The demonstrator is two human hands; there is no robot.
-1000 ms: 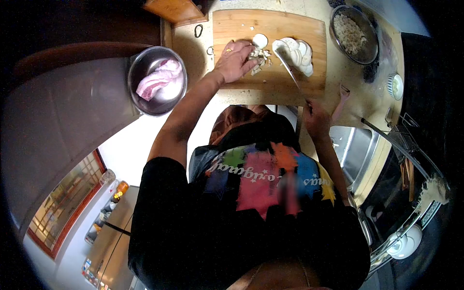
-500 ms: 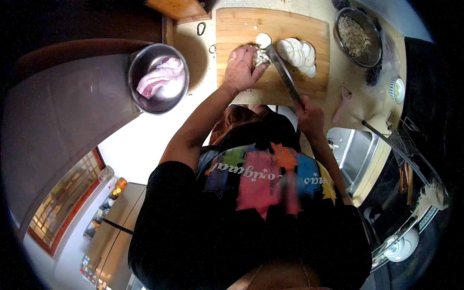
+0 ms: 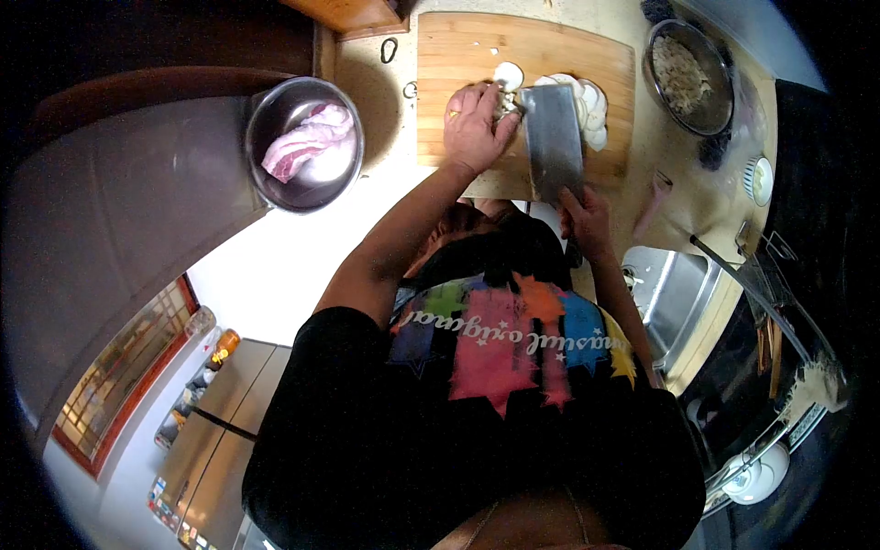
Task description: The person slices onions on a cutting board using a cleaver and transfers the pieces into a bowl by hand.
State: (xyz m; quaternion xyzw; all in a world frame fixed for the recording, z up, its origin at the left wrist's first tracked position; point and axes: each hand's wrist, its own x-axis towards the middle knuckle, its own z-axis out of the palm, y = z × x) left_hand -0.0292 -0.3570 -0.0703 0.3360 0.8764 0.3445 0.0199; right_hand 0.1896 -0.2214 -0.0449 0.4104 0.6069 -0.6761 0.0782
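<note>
A cleaver (image 3: pixel 554 137) shows its broad blade face, tip end beside the chopped white pieces on the wooden cutting board (image 3: pixel 522 35). My right hand (image 3: pixel 587 218) is closed round its handle near the board's front edge. My left hand (image 3: pixel 478 124) is curled over the diced white pieces (image 3: pixel 506 103), fingers on their far side and thumb towards the blade. One round white slice (image 3: pixel 508 75) lies just beyond my fingertips. To the right, a fanned pile of white slices (image 3: pixel 594 110) is partly hidden behind the blade.
A metal bowl (image 3: pixel 359 151) with a slab of raw meat (image 3: pixel 310 143) stands left of the board. Another bowl (image 3: pixel 731 87) at the right holds small beige pieces. A pink-handled peeler (image 3: pixel 653 206) lies near the sink (image 3: pixel 674 302). A ribbed white cup (image 3: pixel 757 181) stands farther right.
The cleaver has turned from edge-on to broad face up and now covers part of the slice pile. My left hand stays over the diced pieces; the whole view has shifted slightly.
</note>
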